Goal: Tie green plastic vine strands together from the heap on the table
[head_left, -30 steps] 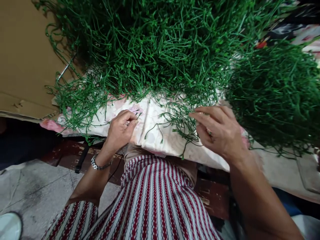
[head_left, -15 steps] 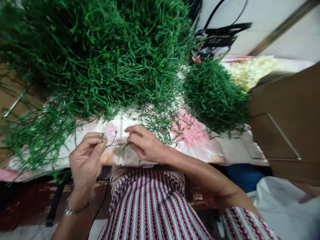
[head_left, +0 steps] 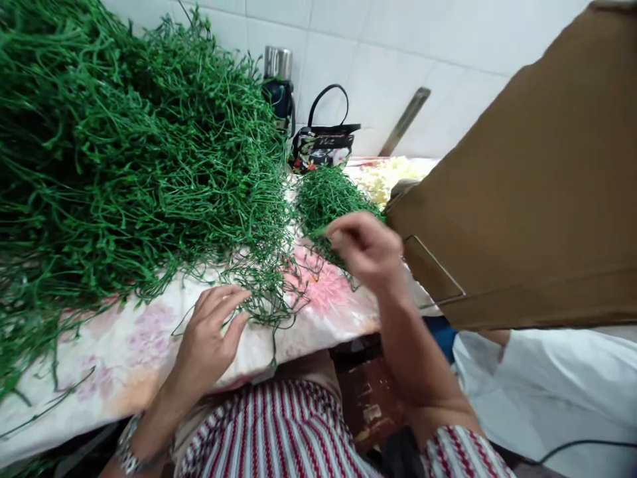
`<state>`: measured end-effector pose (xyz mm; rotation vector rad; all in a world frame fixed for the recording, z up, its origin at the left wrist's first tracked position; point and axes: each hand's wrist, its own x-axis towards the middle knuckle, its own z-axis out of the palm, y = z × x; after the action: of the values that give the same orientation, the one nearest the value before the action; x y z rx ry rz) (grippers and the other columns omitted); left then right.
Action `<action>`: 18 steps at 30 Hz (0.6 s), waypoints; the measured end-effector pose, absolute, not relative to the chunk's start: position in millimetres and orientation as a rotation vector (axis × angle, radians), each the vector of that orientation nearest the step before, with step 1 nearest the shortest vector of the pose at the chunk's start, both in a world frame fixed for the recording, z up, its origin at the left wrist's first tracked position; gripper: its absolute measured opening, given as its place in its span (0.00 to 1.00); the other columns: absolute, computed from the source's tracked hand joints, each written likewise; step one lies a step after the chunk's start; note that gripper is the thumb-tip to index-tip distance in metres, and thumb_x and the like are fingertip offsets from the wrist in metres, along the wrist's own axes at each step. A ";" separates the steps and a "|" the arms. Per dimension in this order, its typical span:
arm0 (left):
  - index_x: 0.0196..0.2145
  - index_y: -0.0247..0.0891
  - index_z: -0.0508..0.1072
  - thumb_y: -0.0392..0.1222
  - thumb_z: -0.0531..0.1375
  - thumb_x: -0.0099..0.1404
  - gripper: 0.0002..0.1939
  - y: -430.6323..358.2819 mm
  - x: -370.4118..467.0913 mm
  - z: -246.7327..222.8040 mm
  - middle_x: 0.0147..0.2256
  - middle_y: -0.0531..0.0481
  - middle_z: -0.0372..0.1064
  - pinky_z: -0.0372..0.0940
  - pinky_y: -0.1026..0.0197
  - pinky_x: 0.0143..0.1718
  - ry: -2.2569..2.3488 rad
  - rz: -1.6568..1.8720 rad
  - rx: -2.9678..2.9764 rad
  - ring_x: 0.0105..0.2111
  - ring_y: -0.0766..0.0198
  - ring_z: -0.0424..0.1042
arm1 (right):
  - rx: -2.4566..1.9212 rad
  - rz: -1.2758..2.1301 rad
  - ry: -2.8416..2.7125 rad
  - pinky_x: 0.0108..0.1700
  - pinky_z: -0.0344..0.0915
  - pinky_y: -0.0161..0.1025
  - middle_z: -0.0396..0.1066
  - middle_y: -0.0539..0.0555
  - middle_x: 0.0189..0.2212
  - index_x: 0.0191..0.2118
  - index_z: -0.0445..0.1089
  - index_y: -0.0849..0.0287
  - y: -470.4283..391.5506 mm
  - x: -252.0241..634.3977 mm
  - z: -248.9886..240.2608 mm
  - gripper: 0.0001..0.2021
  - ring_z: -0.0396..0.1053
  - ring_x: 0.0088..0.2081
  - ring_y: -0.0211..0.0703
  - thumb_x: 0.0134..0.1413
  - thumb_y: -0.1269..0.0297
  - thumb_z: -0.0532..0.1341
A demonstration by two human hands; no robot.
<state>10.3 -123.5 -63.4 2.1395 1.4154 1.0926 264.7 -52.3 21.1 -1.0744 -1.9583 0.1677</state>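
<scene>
On the left of our desk under its white floral cloth (head_left: pixel 124 362), we see a large heap of thin, dark-green, plastic-looking stems (head_left: pixel 149 159), with one loose green strand (head_left: pixel 62 397) lying near the front edge. At the heap's near side our left hand (head_left: pixel 209 338) has its fingers parted, nothing visibly gripped, their tips right by a small flat tangle of green stems (head_left: pixel 269 292); one stem of it trails to the front edge. Further right, a low rounded green heap (head_left: pixel 326 192) sits in front of a black flowered handbag (head_left: pixel 323 143). Before that heap our right hand (head_left: pixel 368 252) is raised and blurred, fingers curled; a green bit shows at their tips, but we cannot tell whether they grip it. We judge the step in hand to be moving stems between tangle and low heap; the next move calls for a light pinch that frees one stem without dragging its neighbours. At far right a tall brown cardboard box (head_left: pixel 522 199) limits our sideways reach, while the strip of cloth along the front gives our left hand room
</scene>
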 end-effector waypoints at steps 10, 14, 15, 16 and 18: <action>0.40 0.37 0.69 0.34 0.52 0.61 0.10 -97.3 11.5 -79.1 0.40 0.42 0.66 0.61 0.50 0.44 1.734 0.528 2.435 0.43 0.52 0.62 | -1.468 -0.543 -1.885 0.49 0.58 0.50 0.70 0.66 0.41 0.41 0.70 0.62 -21.4 338.5 -9.0 0.10 0.64 0.46 0.53 0.55 0.67 0.56; 0.35 0.37 0.69 0.31 0.51 0.60 0.08 -97.7 8.9 -77.8 0.38 0.45 0.65 0.60 0.52 0.45 1.711 0.618 2.364 0.42 0.56 0.61 | -1.068 -0.237 -2.241 0.45 0.62 0.41 0.71 0.58 0.38 0.39 0.70 0.59 -49.9 267.6 -20.3 0.07 0.66 0.41 0.44 0.55 0.69 0.55; 0.34 0.37 0.68 0.31 0.51 0.60 0.08 -98.4 8.0 -77.3 0.38 0.45 0.65 0.60 0.53 0.45 1.702 0.652 2.358 0.42 0.56 0.61 | -0.986 -0.138 -2.354 0.45 0.62 0.40 0.70 0.57 0.39 0.40 0.69 0.58 -52.3 249.4 -24.7 0.08 0.65 0.41 0.44 0.56 0.68 0.55; 0.33 0.37 0.68 0.30 0.51 0.60 0.08 -99.6 6.8 -76.8 0.37 0.45 0.66 0.61 0.53 0.45 1.683 0.685 2.363 0.42 0.57 0.61 | -0.933 -0.079 -2.461 0.45 0.61 0.41 0.70 0.57 0.41 0.42 0.68 0.58 -52.6 233.3 -29.7 0.09 0.65 0.42 0.44 0.56 0.66 0.55; 0.31 0.37 0.67 0.29 0.51 0.59 0.08 -103.3 2.9 -75.9 0.35 0.46 0.66 0.61 0.54 0.44 1.619 0.769 2.388 0.41 0.58 0.61 | -0.915 -0.063 -2.657 0.44 0.60 0.42 0.68 0.58 0.44 0.47 0.66 0.59 -48.9 209.7 -40.2 0.13 0.63 0.44 0.47 0.56 0.63 0.56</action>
<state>2.9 -103.3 -75.9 2.3880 1.6191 0.7693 209.7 -48.9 -40.2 -0.9154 -2.6574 -0.0632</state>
